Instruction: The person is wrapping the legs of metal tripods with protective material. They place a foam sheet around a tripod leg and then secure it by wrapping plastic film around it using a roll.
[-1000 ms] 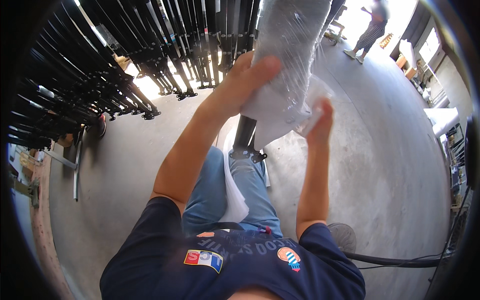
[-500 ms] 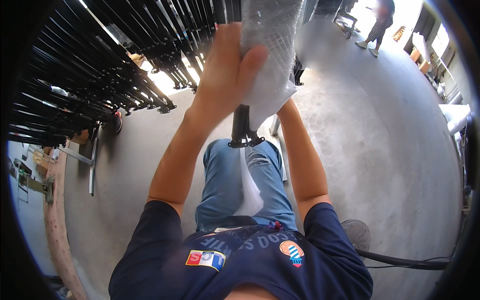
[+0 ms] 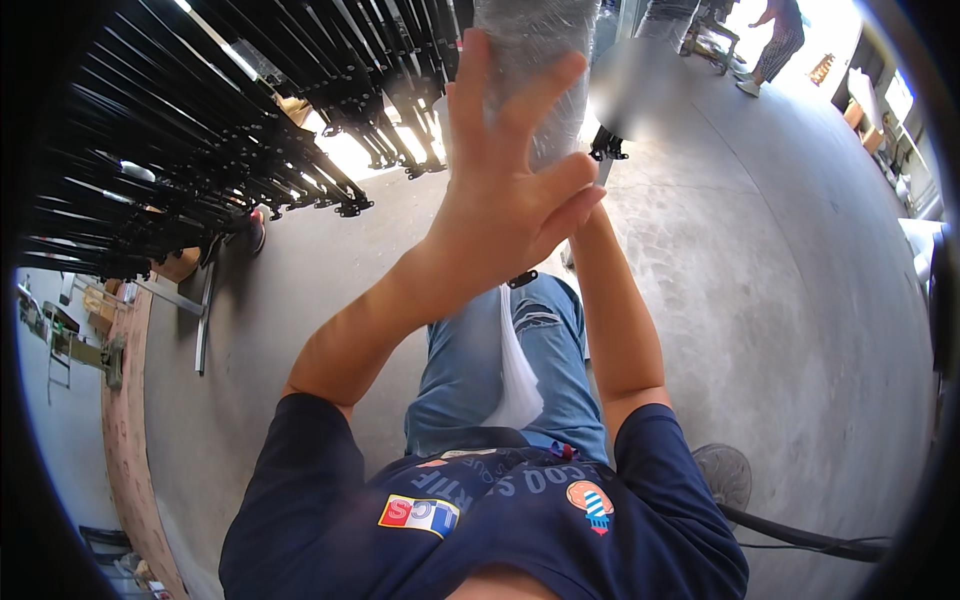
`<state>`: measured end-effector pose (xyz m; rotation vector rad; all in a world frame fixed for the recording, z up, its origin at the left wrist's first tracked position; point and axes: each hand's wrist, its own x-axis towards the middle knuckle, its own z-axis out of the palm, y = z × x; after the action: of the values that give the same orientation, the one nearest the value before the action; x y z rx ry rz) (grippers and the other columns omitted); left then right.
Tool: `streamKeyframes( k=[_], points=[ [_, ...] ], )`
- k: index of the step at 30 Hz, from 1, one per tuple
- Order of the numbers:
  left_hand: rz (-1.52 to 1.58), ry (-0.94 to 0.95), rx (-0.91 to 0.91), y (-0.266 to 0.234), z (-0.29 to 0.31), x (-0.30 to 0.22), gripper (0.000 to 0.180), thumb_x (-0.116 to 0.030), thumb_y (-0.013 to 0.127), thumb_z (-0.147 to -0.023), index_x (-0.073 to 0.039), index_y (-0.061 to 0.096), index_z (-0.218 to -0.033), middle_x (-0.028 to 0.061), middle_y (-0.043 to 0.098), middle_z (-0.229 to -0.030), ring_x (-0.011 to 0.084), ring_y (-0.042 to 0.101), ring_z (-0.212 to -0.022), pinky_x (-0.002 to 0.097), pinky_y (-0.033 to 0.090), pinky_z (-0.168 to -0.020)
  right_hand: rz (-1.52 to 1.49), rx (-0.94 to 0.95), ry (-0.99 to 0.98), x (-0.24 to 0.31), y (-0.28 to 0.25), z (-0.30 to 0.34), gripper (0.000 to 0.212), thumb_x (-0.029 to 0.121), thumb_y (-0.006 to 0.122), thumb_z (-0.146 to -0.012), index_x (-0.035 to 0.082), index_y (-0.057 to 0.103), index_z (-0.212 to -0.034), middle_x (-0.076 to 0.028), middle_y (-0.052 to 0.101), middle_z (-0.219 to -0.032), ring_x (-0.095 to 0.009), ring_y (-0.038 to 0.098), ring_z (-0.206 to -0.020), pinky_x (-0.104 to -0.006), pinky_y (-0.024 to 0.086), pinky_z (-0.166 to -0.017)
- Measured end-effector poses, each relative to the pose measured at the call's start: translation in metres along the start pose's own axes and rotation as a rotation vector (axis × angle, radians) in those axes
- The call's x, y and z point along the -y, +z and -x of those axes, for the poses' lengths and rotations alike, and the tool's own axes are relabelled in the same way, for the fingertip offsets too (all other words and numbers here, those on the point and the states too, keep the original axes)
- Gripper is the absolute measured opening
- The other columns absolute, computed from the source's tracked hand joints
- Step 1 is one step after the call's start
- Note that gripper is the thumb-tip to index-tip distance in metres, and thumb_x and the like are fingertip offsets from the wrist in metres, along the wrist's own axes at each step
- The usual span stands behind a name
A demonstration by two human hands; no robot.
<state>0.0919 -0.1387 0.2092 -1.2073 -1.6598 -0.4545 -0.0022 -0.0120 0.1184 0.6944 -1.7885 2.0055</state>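
Upright ahead of me stands a long bundle (image 3: 540, 30), wrapped in clear plastic film over a pale cover. At its lower end a small black bracket (image 3: 523, 279) shows. My left hand (image 3: 500, 190) crosses the front of the bundle, back toward the camera. Two of its fingers point up and apart; the lowest finger and the thumb come together at the bundle's right edge, and what is between them is unclear. My right forearm (image 3: 625, 320) reaches up behind, its hand mostly hidden by the left hand and the bundle. A white strip (image 3: 515, 380) hangs over my jeans.
Many black rods with bracketed ends (image 3: 345, 195) hang in rows at the upper left. Another black bracketed end (image 3: 607, 145) shows right of the bundle. A person (image 3: 778, 45) stands far right. A black hose (image 3: 800, 538) lies low right beside a rounded grey object (image 3: 722, 475).
My left hand has moved right and lower across the bundle, its fingers spreading and the thumb side bending toward the right edge. The hand now covers most of the black lower end.
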Motion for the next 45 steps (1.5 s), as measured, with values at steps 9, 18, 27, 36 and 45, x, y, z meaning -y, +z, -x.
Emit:
streamKeyframes(
  k=[9, 18, 27, 36, 45],
  points=[
    [1.315, -1.034, -0.103, 0.011, 0.060, 0.035, 0.064, -0.017, 0.058, -0.081, -0.001, 0.020, -0.129, 0.0104, 0.047, -0.116, 0.0190, 0.045, -0.110, 0.0319, 0.037, -0.089, -0.091, -0.002, 0.012, 0.009, 0.000, -0.004, 0.051, 0.017, 0.066, -0.069, -0.002, 0.046, -0.112, -0.013, 0.055, -0.102, -0.019, 0.055, -0.091, -0.0311, 0.046, -0.077],
    [1.410, -1.079, 0.068, 0.009, 0.080, 0.071, 0.061, -0.017, 0.066, -0.064, 0.001, 0.043, -0.118, 0.0091, 0.054, -0.106, 0.0172, 0.050, -0.100, 0.0295, 0.038, -0.086, -0.169, -0.068, 0.015, 0.013, 0.003, 0.004, 0.052, 0.015, 0.067, -0.067, -0.003, 0.047, -0.111, -0.013, 0.056, -0.101, -0.019, 0.055, -0.090, -0.0313, 0.046, -0.076],
    [1.558, -0.981, 0.115, 0.008, 0.090, 0.064, 0.091, -0.026, 0.080, -0.049, -0.002, 0.035, -0.125, 0.0078, 0.050, -0.114, 0.0183, 0.046, -0.108, 0.0327, 0.036, -0.092, -0.258, -0.158, -0.012, 0.025, 0.013, 0.025, 0.052, 0.014, 0.068, -0.065, -0.003, 0.047, -0.110, -0.013, 0.057, -0.099, -0.019, 0.056, -0.088, -0.0315, 0.047, -0.075],
    [1.115, -0.944, -0.092, -0.023, 0.069, 0.040, 0.094, -0.025, 0.083, -0.047, -0.001, 0.033, -0.122, 0.0096, 0.047, -0.113, 0.0184, 0.047, -0.105, 0.0322, 0.039, -0.088, -0.288, -0.145, -0.118, 0.085, 0.030, 0.074, 0.048, 0.001, 0.069, -0.060, -0.005, 0.052, -0.104, -0.012, 0.060, -0.093, -0.016, 0.058, -0.081, -0.0302, 0.048, -0.070],
    [0.709, -0.707, -0.195, -0.050, 0.078, -0.044, 0.092, -0.022, 0.083, -0.047, 0.002, 0.030, -0.119, 0.0145, 0.046, -0.111, 0.0266, 0.048, -0.101, 0.0365, 0.039, -0.086, 0.054, -0.451, -0.033, 0.076, 0.052, 0.064, 0.035, 0.006, 0.071, -0.060, -0.002, 0.059, -0.092, -0.009, 0.062, -0.084, -0.014, 0.059, -0.074, -0.0258, 0.048, -0.068]
  ],
)
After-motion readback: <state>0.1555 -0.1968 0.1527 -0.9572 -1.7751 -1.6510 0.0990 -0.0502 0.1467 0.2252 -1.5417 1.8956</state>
